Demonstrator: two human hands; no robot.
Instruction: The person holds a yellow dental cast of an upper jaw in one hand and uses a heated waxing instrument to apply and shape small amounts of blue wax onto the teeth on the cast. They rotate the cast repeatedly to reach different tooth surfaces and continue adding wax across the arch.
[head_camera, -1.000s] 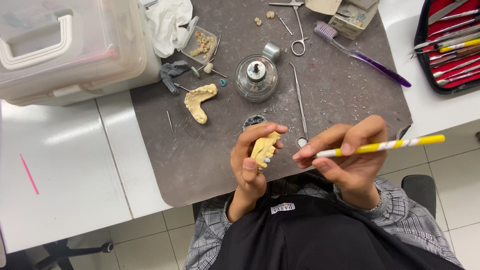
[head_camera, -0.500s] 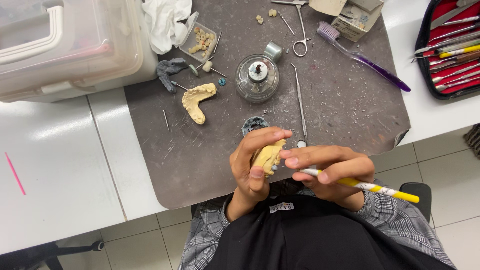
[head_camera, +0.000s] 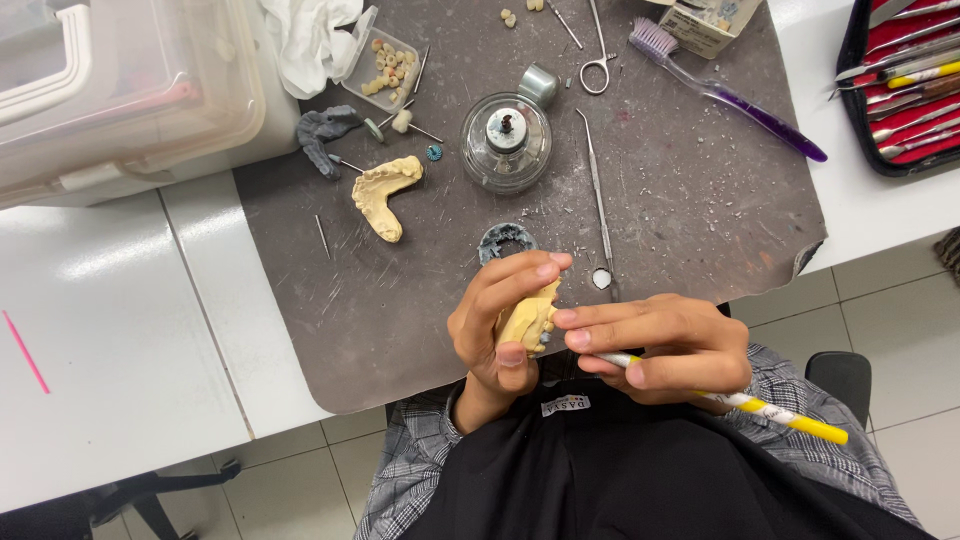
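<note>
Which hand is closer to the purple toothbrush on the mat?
Right. The right hand sits below the purple toothbrush, nearer its side; the left hand, holding the yellow dental cast, is farther left.

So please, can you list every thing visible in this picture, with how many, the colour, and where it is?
dental cast in hand: 1, yellow, held in left hand fingers
yellow-handled tool: 1, yellow and white, in right hand
second dental cast: 1, yellow, on mat, left of jar
work mat: 1, dark grey, on white table
glass jar: 1, clear, mat centre
toothbrush: 1, purple, upper right of mat
long metal probe: 1, silver, right of jar
small tray of teeth: 1, clear, upper mat
plastic box: 1, translucent, upper left
instrument case: 1, red lining, far right
left hand: 1
right hand: 1
</note>
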